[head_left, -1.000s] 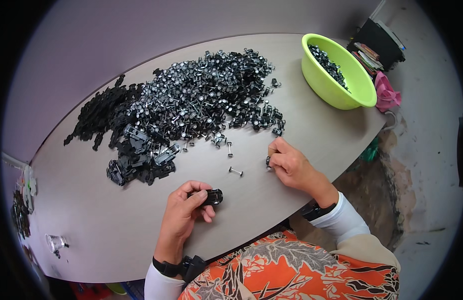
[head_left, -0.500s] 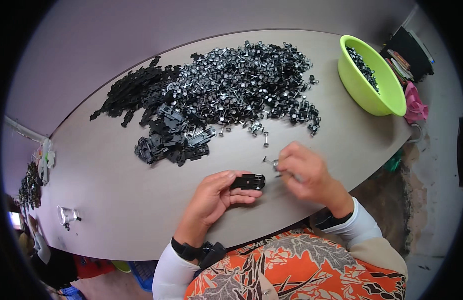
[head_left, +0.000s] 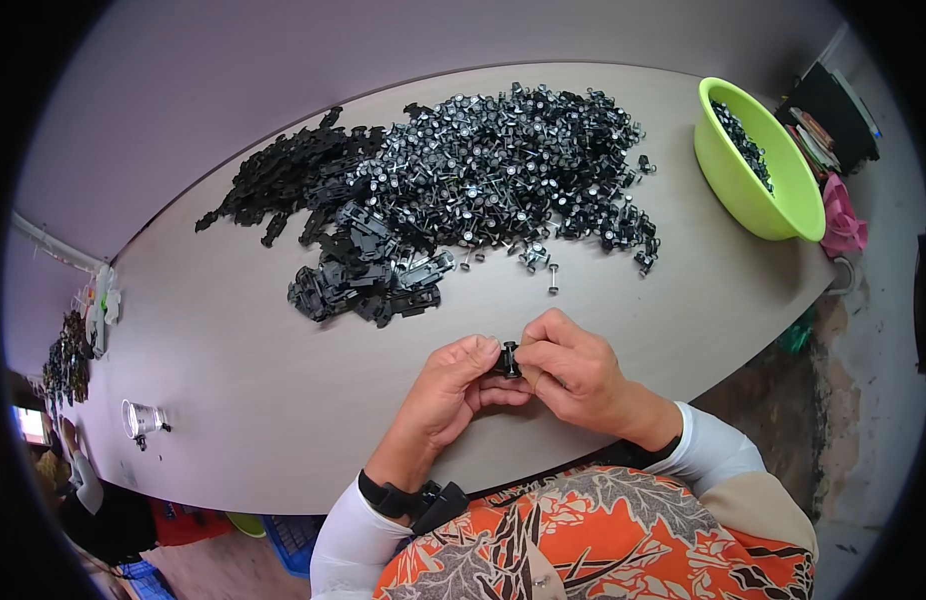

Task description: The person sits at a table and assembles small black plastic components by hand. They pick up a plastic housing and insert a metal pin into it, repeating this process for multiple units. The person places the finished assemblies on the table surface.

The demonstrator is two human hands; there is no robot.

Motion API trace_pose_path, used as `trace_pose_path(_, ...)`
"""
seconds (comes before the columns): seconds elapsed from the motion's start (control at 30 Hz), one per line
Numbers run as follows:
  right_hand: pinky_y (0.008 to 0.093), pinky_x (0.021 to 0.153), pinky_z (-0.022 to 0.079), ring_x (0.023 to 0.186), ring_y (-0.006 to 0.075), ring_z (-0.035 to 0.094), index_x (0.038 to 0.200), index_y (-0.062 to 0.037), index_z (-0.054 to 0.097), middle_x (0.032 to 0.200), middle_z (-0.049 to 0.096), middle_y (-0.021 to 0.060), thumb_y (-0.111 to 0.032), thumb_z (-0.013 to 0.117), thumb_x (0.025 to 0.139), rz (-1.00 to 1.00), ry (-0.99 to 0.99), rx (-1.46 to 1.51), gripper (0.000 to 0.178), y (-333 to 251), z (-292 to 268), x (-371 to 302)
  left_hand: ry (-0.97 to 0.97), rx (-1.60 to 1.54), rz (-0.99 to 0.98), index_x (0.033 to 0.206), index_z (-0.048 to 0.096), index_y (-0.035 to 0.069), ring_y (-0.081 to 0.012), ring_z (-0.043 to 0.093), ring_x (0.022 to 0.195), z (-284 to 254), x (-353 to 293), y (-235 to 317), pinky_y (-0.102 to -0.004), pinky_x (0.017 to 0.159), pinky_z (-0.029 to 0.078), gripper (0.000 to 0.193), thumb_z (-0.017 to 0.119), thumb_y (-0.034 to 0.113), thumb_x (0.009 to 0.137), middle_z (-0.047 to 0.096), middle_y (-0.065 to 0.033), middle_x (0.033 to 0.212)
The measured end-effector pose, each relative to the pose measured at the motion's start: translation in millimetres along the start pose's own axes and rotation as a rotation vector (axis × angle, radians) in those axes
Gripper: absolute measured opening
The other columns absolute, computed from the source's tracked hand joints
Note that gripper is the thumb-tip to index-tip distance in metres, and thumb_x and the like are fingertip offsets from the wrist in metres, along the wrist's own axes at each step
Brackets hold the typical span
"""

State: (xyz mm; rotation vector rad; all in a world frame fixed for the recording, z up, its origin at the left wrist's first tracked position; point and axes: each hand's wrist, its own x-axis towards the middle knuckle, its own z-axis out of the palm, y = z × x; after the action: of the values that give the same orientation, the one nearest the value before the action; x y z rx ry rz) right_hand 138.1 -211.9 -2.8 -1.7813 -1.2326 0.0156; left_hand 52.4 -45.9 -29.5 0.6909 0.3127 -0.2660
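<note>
My left hand (head_left: 451,392) holds a small black toy car part (head_left: 499,366) between thumb and fingers, palm turned up. Across that part lies a wheel axle (head_left: 510,350) with a dark wheel at each end. The fingertips of my right hand (head_left: 581,375) are closed in a pinch against the axle and the right end of the part, which they hide. Beyond my hands, a single wheel axle (head_left: 554,280) rests on the table in front of a big heap of silver and black wheel axles (head_left: 503,165).
Left of the heap are flat black plastic parts (head_left: 298,175) and grey-black car parts (head_left: 358,275). A lime-green basin (head_left: 758,190) with more axles stands at the right. A clear cup (head_left: 141,422) sits on the table (head_left: 283,420) at left; another person's arm (head_left: 83,480) shows beyond.
My right hand has moved left and down, bringing a wheel axle to the black toy car part in my left hand. The two hands now meet. The whole view has shifted slightly.
</note>
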Motion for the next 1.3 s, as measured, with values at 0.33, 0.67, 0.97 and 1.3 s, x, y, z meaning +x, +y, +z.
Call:
trace_pose_path(0.33, 0.0343, 0.051, 0.045, 0.06, 0.0249, 0.056, 0.082, -0.0009, 0.061, 0.078, 0.051, 0.0095, 0.009, 0.06, 0.071, -0.048, -0.069, -0.1, 0.014, -7, -4, 7, -0.024, 0.093, 0.066, 0.092, 0.058, -0.002, -0.0203, 0.066, 0.085, 6, -3, 2, -0.0365, 0.079, 0.058, 0.022, 0.053, 0.019, 0.096, 0.063, -0.0098, 0.09)
trace_pose_path(0.67, 0.0356, 0.054, 0.047, 0.065, 0.0273, 0.057, 0.101, -0.0031, 0.059, 0.079, 0.05, 0.0094, 0.007, 0.061, 0.069, -0.066, -0.119, 0.011, 0.034, -12, 8, -4, 0.042, 0.25, 0.097, 0.084, 0.055, 0.002, -0.0129, 0.062, 0.077, 8, -19, -5, -0.0287, 0.073, 0.056, 0.013, 0.06, 0.011, 0.091, 0.06, -0.0047, 0.083)
trace_pose_path(0.97, 0.0381, 0.067, 0.051, 0.083, 0.0306, 0.059, 0.102, -0.0048, 0.054, 0.099, 0.053, 0.0116, 0.003, 0.059, 0.072, -0.074, -0.292, 0.066, 0.032, -2, -11, -3, 0.454, 0.478, 0.298, 0.077, 0.049, 0.003, -0.014, 0.061, 0.055, 0, -84, -7, -0.0249, 0.049, 0.051, 0.017, 0.065, -0.002, 0.076, 0.061, -0.0089, 0.075)
trace_pose_path(1.3, 0.0365, 0.073, 0.05, 0.092, 0.0297, 0.057, 0.086, -0.0006, 0.059, 0.101, 0.055, 0.011, 0.006, 0.059, 0.072, -0.04, -0.298, -0.303, 0.016, 42, -41, 1, 0.931, 0.753, 0.095, 0.077, 0.06, -0.006, -0.013, 0.059, 0.057, -51, -266, -35, -0.024, 0.053, 0.047, 0.016, 0.073, -0.001, 0.069, 0.065, -0.0125, 0.073)
